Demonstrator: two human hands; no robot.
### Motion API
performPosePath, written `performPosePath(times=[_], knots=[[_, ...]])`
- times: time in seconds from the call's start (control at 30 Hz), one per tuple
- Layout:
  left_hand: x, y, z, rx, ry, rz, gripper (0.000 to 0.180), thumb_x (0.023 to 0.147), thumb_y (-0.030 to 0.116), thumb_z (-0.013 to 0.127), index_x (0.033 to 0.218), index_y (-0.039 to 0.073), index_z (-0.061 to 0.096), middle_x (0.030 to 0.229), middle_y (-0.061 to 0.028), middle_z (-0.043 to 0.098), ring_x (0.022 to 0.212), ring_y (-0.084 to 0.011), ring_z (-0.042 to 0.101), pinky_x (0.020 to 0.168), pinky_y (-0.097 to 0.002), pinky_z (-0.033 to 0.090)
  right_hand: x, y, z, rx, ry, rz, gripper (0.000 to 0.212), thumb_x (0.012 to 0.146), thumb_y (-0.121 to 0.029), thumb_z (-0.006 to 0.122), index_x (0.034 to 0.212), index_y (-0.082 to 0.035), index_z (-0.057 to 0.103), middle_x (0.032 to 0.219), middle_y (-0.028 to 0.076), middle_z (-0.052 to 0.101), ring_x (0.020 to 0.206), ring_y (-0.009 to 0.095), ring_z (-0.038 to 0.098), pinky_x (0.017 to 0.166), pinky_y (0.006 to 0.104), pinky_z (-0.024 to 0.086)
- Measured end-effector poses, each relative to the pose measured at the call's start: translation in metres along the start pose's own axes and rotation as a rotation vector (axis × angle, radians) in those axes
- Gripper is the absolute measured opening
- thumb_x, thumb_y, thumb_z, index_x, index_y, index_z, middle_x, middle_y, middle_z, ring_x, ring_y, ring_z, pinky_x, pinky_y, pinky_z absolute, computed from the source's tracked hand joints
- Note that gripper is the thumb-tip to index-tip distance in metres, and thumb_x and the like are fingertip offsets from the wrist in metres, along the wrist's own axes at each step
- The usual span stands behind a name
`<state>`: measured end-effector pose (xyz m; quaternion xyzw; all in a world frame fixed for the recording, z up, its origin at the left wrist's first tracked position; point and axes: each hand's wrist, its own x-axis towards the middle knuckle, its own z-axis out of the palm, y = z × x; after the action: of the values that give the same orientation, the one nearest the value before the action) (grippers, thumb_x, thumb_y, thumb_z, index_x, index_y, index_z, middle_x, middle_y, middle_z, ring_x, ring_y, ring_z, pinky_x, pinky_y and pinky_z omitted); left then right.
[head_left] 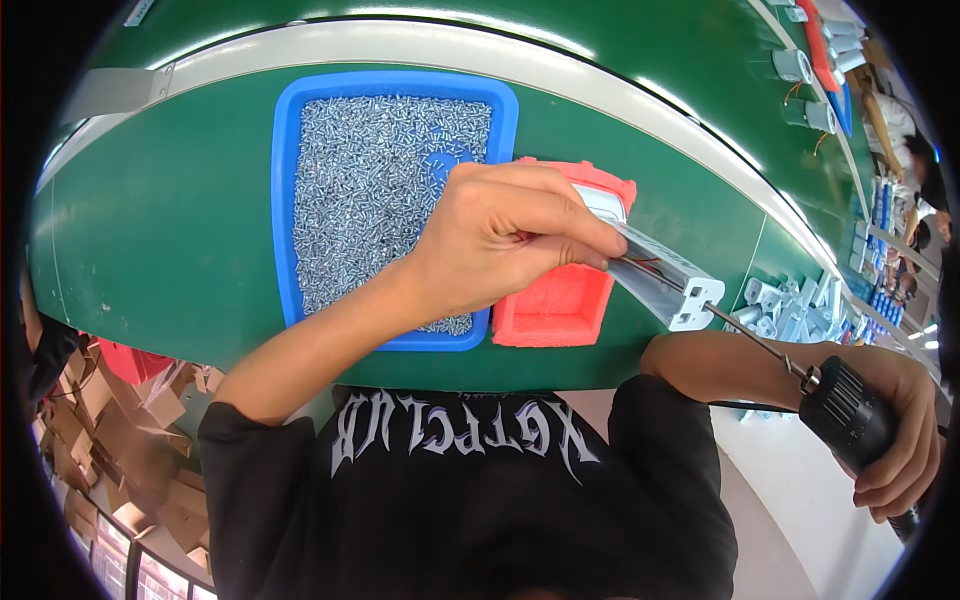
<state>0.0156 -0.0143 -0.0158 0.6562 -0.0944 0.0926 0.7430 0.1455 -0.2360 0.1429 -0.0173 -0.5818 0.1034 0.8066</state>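
Note:
My left hand [510, 230] reaches over the red foam tray and pinches a white plastic housing [665, 285], long and hollow, with thin red wires inside. The housing slants down to the right; square openings show in its end face. My right hand [905, 440] is wrapped round a black electric screwdriver [850, 410] at the right. Its long thin bit [755, 338] points up and left and passes through the housing's end face. The bit's tip is hidden near my left fingertips; whether a screw sits on it I cannot tell.
On the green table [150, 230] a blue bin [284, 200] holds several small silver screws. Beside it sits the red foam tray [550, 318], with a white part in its far compartment. Pale plastic parts [795, 310] lie at the right; cardboard boxes [130, 420] lie at lower left.

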Motion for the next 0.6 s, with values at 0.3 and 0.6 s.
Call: performPosePath(times=[0.3, 0.6], knots=[[0.002, 0.009, -0.008, 0.39, 0.011, 0.305, 0.023, 0.072, -0.007, 0.068, 0.091, 0.005, 0.074, 0.083, -0.003, 0.068, 0.068, -0.0179, 0.058, 0.063, -0.028, 0.049, 0.001, 0.008, 0.004, -0.007, 0.008, 0.01, 0.017, 0.083, -0.017, 0.067, 0.08, 0.0, 0.064, 0.075, 0.016, 0.069, 0.05, 0.027, 0.063, 0.05, 0.0356, 0.06], [-0.019, 0.041, -0.076, 1.062, -0.565, -0.15, 0.008, 0.077, 0.006, 0.067, 0.083, 0.004, 0.062, 0.086, -0.0054, 0.053, 0.082, -0.0227, 0.056, 0.074, -0.0326, 0.05, -0.003, 0.033, 0.005, -0.044, 0.046, -0.076, 0.02, 0.086, -0.021, 0.064, 0.089, -0.001, 0.063, 0.072, 0.013, 0.067, 0.048, 0.024, 0.061, 0.047, 0.0332, 0.058]])
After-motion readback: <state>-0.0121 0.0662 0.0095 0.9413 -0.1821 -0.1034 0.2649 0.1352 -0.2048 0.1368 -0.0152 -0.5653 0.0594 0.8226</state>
